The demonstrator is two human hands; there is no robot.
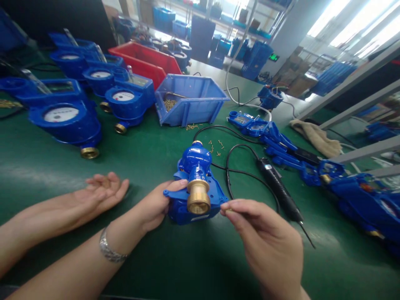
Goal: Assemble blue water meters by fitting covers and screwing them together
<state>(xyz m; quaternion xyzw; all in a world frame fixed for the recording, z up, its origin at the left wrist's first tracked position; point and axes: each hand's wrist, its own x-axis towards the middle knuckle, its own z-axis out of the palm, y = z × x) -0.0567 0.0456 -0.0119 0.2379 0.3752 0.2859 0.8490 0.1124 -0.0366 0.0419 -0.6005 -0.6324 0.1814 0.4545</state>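
Observation:
A blue water meter (196, 158) lies upside down on the green bench in front of me, its threaded brass end (198, 200) facing me. My left hand (158, 204), below a silver bracelet, is closed around the meter's left side, thumb near the brass neck. At the right corner of its blue housing, my right hand (265, 237) pinches a small brass screw, mostly hidden by the fingertips. Just beyond the meter lie several loose brass screws (218, 146). A black electric screwdriver (279, 189) rests right of the meter, bit pointing towards me.
Another person's open hand (106, 193) rests at the left. Several blue meters (62, 114) stand behind it. A blue bin (193, 110) holds brass screws, with a red bin (143, 58) behind. Blue housings (281, 143) line the right side, near a cloth (317, 135). The screwdriver's black cable loops across the bench.

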